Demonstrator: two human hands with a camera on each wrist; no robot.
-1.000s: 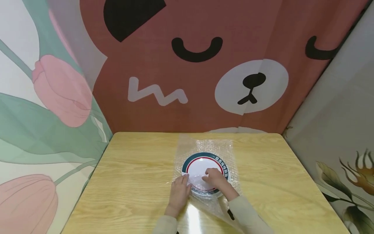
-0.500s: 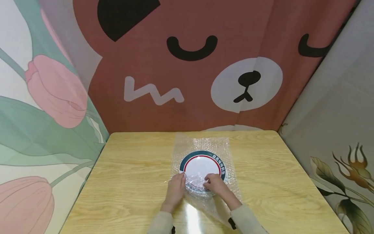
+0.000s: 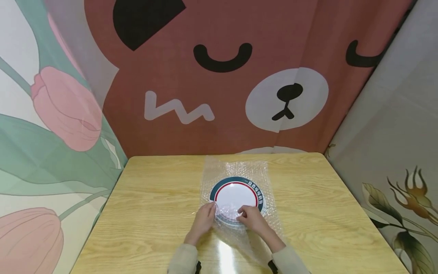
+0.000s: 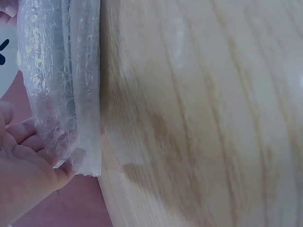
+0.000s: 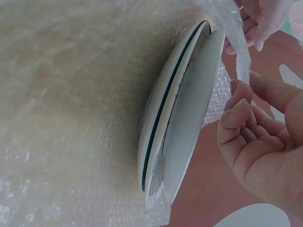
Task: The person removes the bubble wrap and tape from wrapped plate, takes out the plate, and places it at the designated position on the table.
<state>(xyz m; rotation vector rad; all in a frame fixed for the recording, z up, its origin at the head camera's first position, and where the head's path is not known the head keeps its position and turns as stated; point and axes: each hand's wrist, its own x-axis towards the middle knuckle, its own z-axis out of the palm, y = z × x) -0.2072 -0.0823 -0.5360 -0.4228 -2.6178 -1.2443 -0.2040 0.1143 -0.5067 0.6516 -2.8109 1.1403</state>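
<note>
A round white plate (image 3: 236, 196) with a dark teal rim, a red ring and white characters lies in clear bubble wrap (image 3: 248, 167) on the table. From the right wrist view, stacked plates (image 5: 184, 123) show edge-on at the mouth of the wrap. My left hand (image 3: 204, 219) holds the bubble wrap at the plate's near left edge; the left wrist view shows its thumb and fingers at a corner of the wrap (image 4: 61, 94). With thumb and forefinger, my right hand (image 5: 270, 142) pinches the wrap's upper flap over the plate's near right part.
The light wood table (image 3: 157, 198) extends on both sides of the package. A brown bear-print curtain (image 3: 178, 137) hangs behind it, with floral cloths at left and right. A loose part of the wrap reaches toward the table's near edge.
My right hand has come slightly nearer to me, drawing the wrap's flap over the plate's near part. My left hand stays at the left edge. The head view has shifted a little.
</note>
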